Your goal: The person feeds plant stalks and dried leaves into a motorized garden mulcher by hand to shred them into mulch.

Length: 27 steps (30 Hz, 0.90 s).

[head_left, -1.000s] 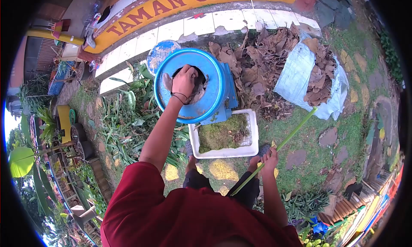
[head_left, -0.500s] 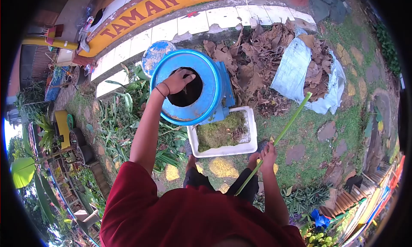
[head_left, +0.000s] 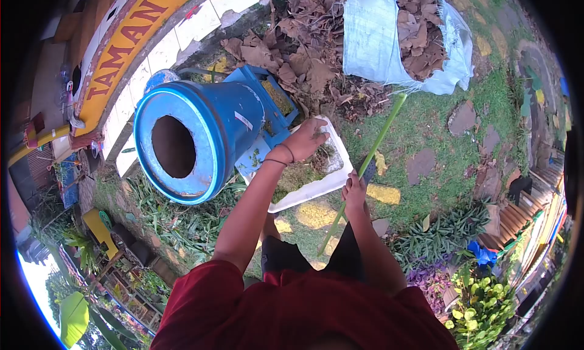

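Observation:
My left hand (head_left: 304, 140) is over the far side of a white tray (head_left: 304, 195), palm down, with fingers slightly curled and apart, close to the green and brown mossy material (head_left: 295, 178) in it. Nothing shows between those fingers. The fingers of my right hand (head_left: 354, 192) are wrapped round a long green stalk (head_left: 383, 129), which slants from near my legs up to the right. Left of the tray stands a blue barrel (head_left: 210, 128) with a round dark opening in its top.
A pale blue sack (head_left: 371, 36) of dry brown leaves lies at the top, beside a leaf heap (head_left: 310, 52). A white tiled ledge (head_left: 198, 24) runs behind the barrel. Stepping stones (head_left: 420, 166) dot the grass, and leafy plants (head_left: 441, 228) grow at the right.
My left hand has left the barrel's opening and moved right to the tray. The view has shifted, so the barrel now appears further left and more tilted. My right hand still holds the stalk.

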{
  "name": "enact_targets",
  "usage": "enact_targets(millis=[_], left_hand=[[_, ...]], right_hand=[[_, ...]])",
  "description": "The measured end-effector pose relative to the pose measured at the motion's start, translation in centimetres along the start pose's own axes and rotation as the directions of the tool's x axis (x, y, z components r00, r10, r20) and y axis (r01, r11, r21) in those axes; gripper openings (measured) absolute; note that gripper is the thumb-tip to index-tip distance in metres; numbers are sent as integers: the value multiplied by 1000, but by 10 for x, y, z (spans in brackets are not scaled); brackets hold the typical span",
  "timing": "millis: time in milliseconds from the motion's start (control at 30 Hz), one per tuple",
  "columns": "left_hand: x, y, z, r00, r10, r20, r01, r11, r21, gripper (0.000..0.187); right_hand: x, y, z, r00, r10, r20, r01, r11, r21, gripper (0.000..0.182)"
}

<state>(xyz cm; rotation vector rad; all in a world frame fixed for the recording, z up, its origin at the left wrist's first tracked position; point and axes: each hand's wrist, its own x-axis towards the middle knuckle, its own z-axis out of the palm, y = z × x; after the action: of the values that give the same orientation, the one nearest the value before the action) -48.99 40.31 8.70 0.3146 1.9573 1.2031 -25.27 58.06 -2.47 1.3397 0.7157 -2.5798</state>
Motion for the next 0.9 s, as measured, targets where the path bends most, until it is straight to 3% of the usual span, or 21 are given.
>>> enact_targets(millis=[33, 100, 167, 233, 300, 367, 400, 533, 600, 633, 667, 700, 767, 800, 900], left_hand=[[33, -18, 11, 1000, 4, 13, -6, 990, 142, 50], [98, -52, 17, 1000, -26, -10, 26, 1000, -2, 60], [163, -123, 11, 984, -156, -91, 171, 965, 196, 71], [206, -173, -10, 952, -287, -102, 303, 927, 221, 82], [229, -183, -37, 904, -421, -74, 427, 886, 180, 96], [272, -230, -64, 808, -576, -119, 578, 738, 348, 109], [280, -237, -61, 803, -585, -114, 583, 733, 351, 109], [312, -250, -71, 803, -574, -160, 581, 814, -6, 124], [343, -287, -80, 809, -560, -180, 574, 818, 38, 124], [360, -305, -85, 815, -546, -195, 568, 819, 81, 125], [381, -327, -84, 800, -504, -325, 550, 833, 59, 122], [382, -309, -74, 799, -504, -327, 551, 832, 65, 122], [389, -270, -50, 939, -331, -96, 337, 939, 67, 119], [420, -299, -46, 895, -299, -331, 344, 935, 87, 101], [447, -338, -51, 879, -248, -407, 301, 951, 72, 92]], right_hand=[[-6, 7, 7, 999, 3, -33, -1, 997, 71, 22], [-13, 12, 13, 995, -25, -92, 22, 999, -35, 22], [-17, 18, 4, 977, 30, -213, -73, 978, -194, 26], [-14, 25, -21, 973, 85, -214, -129, 971, -203, 26], [-12, 31, -47, 966, 145, -214, -190, 959, -208, 25], [-1, 35, -70, 960, 184, -213, -214, 968, -130, 25], [1, 36, -80, 957, 193, -216, -219, 970, -104, 24], [17, 38, -94, 942, 219, -255, -231, 973, -19, 23], [24, 22, -77, 885, 290, -363, -317, 948, -16, 22], [27, 16, -75, 882, 296, -365, -324, 946, -15, 22], [31, 11, -72, 877, 327, -352, -345, 938, 14, 22], [35, 9, -69, 871, 360, -333, -367, 929, 43, 22], [35, 6, -70, 881, 348, -319, -354, 934, 42, 22], [35, 4, -72, 888, 341, -308, -345, 938, 41, 23], [41, -3, -75, 887, 334, -318, -337, 940, 50, 23]])
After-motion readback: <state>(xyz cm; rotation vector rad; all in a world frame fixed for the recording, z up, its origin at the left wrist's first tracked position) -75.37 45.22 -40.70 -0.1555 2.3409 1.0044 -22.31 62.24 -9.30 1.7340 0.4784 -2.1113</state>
